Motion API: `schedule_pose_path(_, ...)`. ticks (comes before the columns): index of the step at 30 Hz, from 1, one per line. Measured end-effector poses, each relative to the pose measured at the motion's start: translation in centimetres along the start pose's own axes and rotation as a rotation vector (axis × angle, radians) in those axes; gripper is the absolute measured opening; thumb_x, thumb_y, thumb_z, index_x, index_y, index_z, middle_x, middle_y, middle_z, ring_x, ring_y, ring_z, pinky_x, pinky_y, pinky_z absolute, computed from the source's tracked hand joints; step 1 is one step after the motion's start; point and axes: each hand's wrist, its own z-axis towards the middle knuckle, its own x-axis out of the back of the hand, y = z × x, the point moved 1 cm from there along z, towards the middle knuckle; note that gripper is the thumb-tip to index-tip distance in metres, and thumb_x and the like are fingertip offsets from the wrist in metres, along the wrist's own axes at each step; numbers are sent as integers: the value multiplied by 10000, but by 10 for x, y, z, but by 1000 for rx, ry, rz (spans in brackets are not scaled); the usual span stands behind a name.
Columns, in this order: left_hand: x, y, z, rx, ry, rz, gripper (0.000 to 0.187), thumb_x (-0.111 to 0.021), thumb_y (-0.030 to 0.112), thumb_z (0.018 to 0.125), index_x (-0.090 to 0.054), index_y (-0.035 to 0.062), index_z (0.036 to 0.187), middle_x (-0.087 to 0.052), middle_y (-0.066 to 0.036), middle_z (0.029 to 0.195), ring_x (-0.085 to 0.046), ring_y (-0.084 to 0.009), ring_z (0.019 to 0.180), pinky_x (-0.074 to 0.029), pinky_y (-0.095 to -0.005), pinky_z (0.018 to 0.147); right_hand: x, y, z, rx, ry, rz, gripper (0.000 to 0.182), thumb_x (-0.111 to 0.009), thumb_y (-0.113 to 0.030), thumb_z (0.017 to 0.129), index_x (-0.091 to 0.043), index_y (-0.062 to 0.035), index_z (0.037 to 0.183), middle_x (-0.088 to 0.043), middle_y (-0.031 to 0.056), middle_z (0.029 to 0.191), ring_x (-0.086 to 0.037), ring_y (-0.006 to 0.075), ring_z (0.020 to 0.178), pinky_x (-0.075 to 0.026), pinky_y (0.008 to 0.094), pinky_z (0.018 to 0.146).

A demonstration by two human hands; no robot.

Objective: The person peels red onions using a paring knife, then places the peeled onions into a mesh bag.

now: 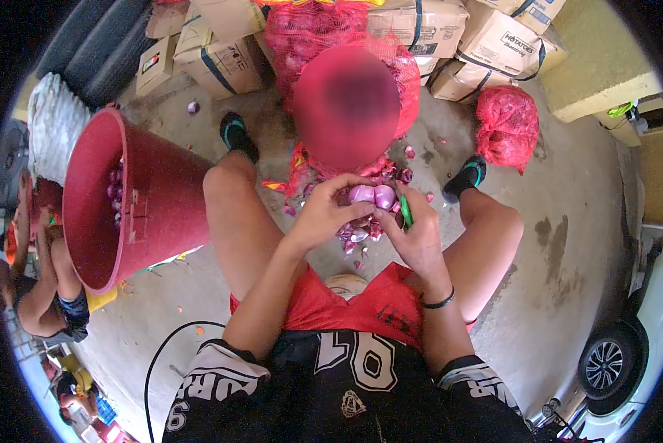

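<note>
Between my knees, a peeled red onion [374, 196] with two rounded lobes is held up in both hands. My left hand [333, 213] grips its left side, with thumb and fingers closed on it. My right hand [418, 233] steadies the other side with the thumb and also holds a green-handled knife [405, 212] against the fingers; its blade is hidden. Below the hands lie loose red onions and peelings [354, 240] on the floor. A red mesh sack [299, 166] lies just beyond them, partly covered by a blurred round patch.
A large red tub [136, 210], tipped toward the left, has red onions [115, 192] inside. Full red mesh bags [506, 125] and strapped cardboard boxes [221, 63] stand ahead. Another person [47, 277] sits at left. A car wheel [606, 367] is at lower right.
</note>
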Motion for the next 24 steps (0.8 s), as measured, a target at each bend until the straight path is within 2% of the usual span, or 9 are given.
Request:
schedule_pose_path(3, 8, 0, 0, -93, -37, 176, 398, -721, 38, 802, -583, 22, 1175, -628, -35, 1072, -587, -124, 981, -487, -281, 863, 7, -12, 1, -104, -82, -18, 430, -682, -116, 802, -569, 46, 1184, -665, 200, 930, -669, 284, 769, -524, 378, 726)
schedule_pose_path(6, 16, 4, 0, -148, -130, 228, 396, -724, 56, 808, -586, 26, 1178, -625, -31, 1064, -586, -120, 967, -479, -273, 866, 4, 13, -3, -206, -131, 183, 349, -625, -191, 864, -599, 28, 1135, -675, 131, 842, -627, 197, 639, -507, 321, 603)
schedule_pose_path(7, 19, 5, -1, -149, -166, 216, 389, -720, 64, 816, -587, 29, 1180, -621, -28, 1062, -584, -118, 964, -474, -270, 868, 8, 22, -5, -291, -154, 419, 334, -602, -215, 879, -602, 12, 1124, -673, 114, 841, -607, 172, 623, -482, 301, 567)
schedule_pose_path(9, 27, 6, -1, -71, -104, 120, 368, -675, 66, 828, -576, 24, 1180, -626, -63, 1077, -601, -141, 966, -493, -299, 866, 15, 32, -7, -455, -200, 892, 316, -557, -263, 908, -609, -19, 1102, -667, 80, 838, -568, 122, 590, -433, 261, 496)
schedule_pose_path(13, 15, 18, -2, -5, -41, -562, 303, -591, 136, 883, -553, 23, 1162, -639, -92, 1063, -635, -185, 958, -524, -345, 847, 4, 29, -11, -524, -52, 1228, 332, -538, -306, 923, -574, -44, 1123, -660, 83, 897, -519, 94, 569, -332, 202, 445)
schedule_pose_path(16, 14, -9, 1, 34, -78, -788, 280, -604, 209, 908, -559, 22, 1111, -637, -94, 1055, -649, -194, 946, -554, -379, 825, -7, 17, -9, -491, 16, 1418, 333, -529, -333, 936, -579, -50, 1102, -654, 87, 905, -521, 99, 591, -328, 203, 449)
schedule_pose_path(17, 9, -18, 2, 90, -40, -802, 203, -593, 195, 926, -579, 45, 1061, -644, -66, 987, -652, -169, 874, -548, -340, 798, -11, 12, -8, -510, 37, 1410, 326, -518, -351, 946, -577, -64, 1089, -641, 81, 877, -524, 106, 614, -338, 207, 460)
schedule_pose_path(21, -8, -19, 1, 118, 45, -550, 171, -606, 185, 926, -622, 40, 1015, -652, -31, 961, -635, -127, 847, -517, -284, 778, -14, 12, -10, -584, 32, 1467, 356, -505, -340, 964, -541, -63, 1185, -603, 58, 848, -521, 90, 634, -337, 199, 468)
schedule_pose_path(24, -5, -14, 2, 137, 45, -181, 221, -648, 193, 902, -631, 24, 1042, -656, -35, 975, -628, -115, 838, -501, -269, 774, -12, 16, -12, -582, -37, 1172, 357, -523, -272, 968, -514, -58, 1254, -591, 38, 836, -513, 74, 636, -330, 189, 465)
